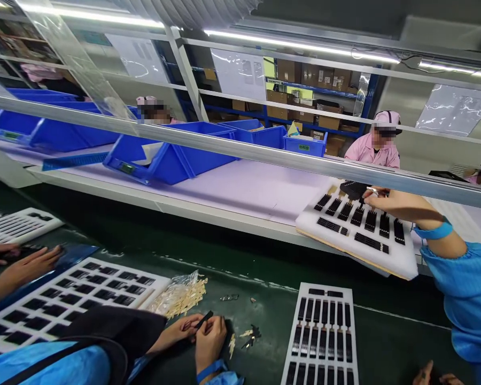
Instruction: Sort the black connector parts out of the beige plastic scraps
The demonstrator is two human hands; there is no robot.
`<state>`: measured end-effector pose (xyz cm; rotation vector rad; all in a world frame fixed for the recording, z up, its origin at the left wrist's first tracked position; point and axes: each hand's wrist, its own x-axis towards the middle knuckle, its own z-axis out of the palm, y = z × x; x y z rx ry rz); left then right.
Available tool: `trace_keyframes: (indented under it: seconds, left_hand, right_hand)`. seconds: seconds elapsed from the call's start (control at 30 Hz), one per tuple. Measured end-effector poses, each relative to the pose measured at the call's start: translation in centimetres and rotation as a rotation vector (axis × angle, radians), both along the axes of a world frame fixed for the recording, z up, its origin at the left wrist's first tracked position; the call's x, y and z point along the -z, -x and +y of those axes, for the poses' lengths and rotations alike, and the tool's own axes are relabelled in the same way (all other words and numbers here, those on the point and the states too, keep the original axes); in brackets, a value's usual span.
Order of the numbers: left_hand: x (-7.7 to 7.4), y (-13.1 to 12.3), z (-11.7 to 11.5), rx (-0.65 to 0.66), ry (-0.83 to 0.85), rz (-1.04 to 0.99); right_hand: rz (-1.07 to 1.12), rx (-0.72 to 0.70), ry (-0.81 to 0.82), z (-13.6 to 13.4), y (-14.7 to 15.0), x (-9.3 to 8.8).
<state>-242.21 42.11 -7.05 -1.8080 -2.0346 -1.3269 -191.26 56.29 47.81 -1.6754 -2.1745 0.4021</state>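
My right hand point(401, 206), in a blue sleeve and wristband, reaches over a white foam tray point(332, 235) on the raised shelf. Its fingers are pinched together near a dark bundle point(353, 190) at the tray's back, with something small and pale at the fingertips. Groups of thin black parts point(357, 216) sit in the tray's slots. Of my left hand point(425, 372) only a few fingertips show at the bottom edge; what they hold is hidden. Left of them on the green bench lies another foam tray point(299, 299) with rows of black parts.
A co-worker's hands point(210, 339) hold a small black piece. Beside them are a pile of pale pieces point(188, 295) and a large foam tray point(160, 283). Another person's hand point(28, 272) is at far left. Blue bins point(208, 147) stand on the shelf behind a metal rail point(256, 153).
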Motion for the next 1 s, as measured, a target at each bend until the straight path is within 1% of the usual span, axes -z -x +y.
trace_keyframes:
  seconds: [0.13,0.23,0.33,0.43,0.5,0.6,0.67,0.77,0.87,0.93,1.0]
  left_hand:
    - [-0.4,-0.1,0.1,0.048,0.017,-0.136]
    - [-0.5,-0.1,0.1,0.053,0.024,-0.213]
    - [-0.5,-0.1,0.1,0.052,0.033,-0.271]
    - [-0.4,0.2,0.2,0.052,0.047,-0.308]
    - [-0.3,0.4,0.3,0.049,0.052,-0.327]
    - [0.1,0.6,0.3,0.038,0.053,-0.349]
    - [0.3,0.7,0.1,0.033,0.055,-0.355]
    - [0.4,0.6,-0.2,0.035,0.065,-0.341]
    - [0.3,0.5,-0.6,0.044,0.077,-0.308]
    - [0.3,0.4,-0.7,0.051,0.082,-0.281]
    - [0.2,0.5,-0.7,0.054,0.085,-0.252]
  right_hand:
    - [-0.109,0.057,-0.121,1.7,1.6,0.4]
    - [-0.218,0.064,-0.213,2.1,2.6,0.6]
    - [-0.275,0.052,-0.236,1.8,2.9,1.0]
    - [-0.323,0.073,-0.279,0.5,2.6,1.3]
    - [-0.332,0.086,-0.233,-0.7,2.2,1.2]
    - [-0.245,0.087,-0.096,-2.1,1.5,0.9]
    - [-0.15,0.119,-0.046,-2.1,1.0,0.7]
    - [-0.065,0.151,0.015,-1.2,0.6,1.0]
    - [-0.031,0.129,-0.044,-0.5,0.6,1.6]
    - [-0.055,0.133,-0.101,-0.8,0.8,1.9]
    - [-0.104,0.08,-0.136,-1.5,0.9,2.0]
